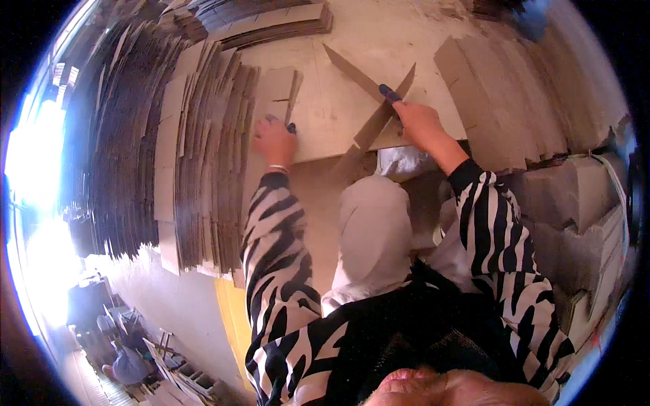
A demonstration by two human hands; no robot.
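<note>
My right hand [421, 126] grips two crossed brown cardboard strips, with a dark cover on its fingertip pressing near where they meet. One slotted strip [351, 70] slants up and left; the other strip [374, 124] runs down and left over the edge of the pale work board [321, 101]. My left hand [275, 144] is closed, its fingers curled at the near end of a small pile of cardboard strips [277, 91]. Dark covers show on its fingertips too. Whether a strip is pinched in it is hidden.
Tall rows of cardboard strips [206, 149] stand to the left. Another stack of strips [277, 26] lies at the far edge of the board. More cardboard sheets [504, 101] lean at the right, above grey-brown boxes [575, 196]. A whitish bag [404, 162] shows below the board.
</note>
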